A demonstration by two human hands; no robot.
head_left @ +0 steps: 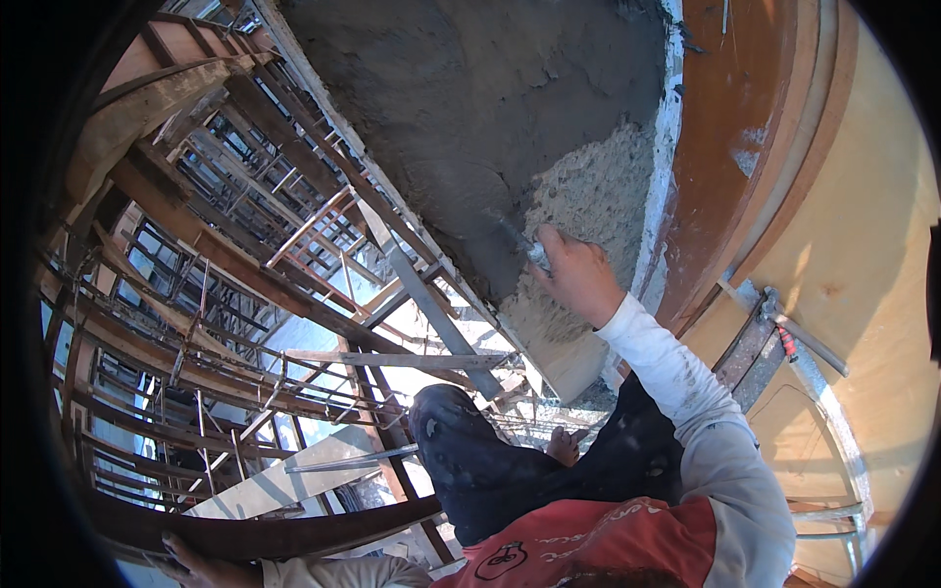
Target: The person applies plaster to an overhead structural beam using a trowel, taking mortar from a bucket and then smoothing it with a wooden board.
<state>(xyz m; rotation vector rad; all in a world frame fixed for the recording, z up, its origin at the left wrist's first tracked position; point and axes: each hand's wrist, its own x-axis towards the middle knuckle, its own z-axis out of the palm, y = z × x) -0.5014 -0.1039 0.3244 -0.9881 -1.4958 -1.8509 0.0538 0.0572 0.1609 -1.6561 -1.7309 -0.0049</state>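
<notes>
To your right: one reddish-brown panel (720,147), white-smeared; one pale plywood sheet (867,255), timber strips (831,118) along its left edge; one metal pipe joint (768,306) near that edge, small red piece (787,343) beside. To your left: timber scaffolding (245,269); one grey plank (418,279), slanting.

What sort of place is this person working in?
Most likely a building site, high on scaffolding. What suggests it: wet-looking grey mortar spread over a rough surface, a trowel-like tool in the right hand, and a maze of wooden beams and thin poles at left.
</notes>
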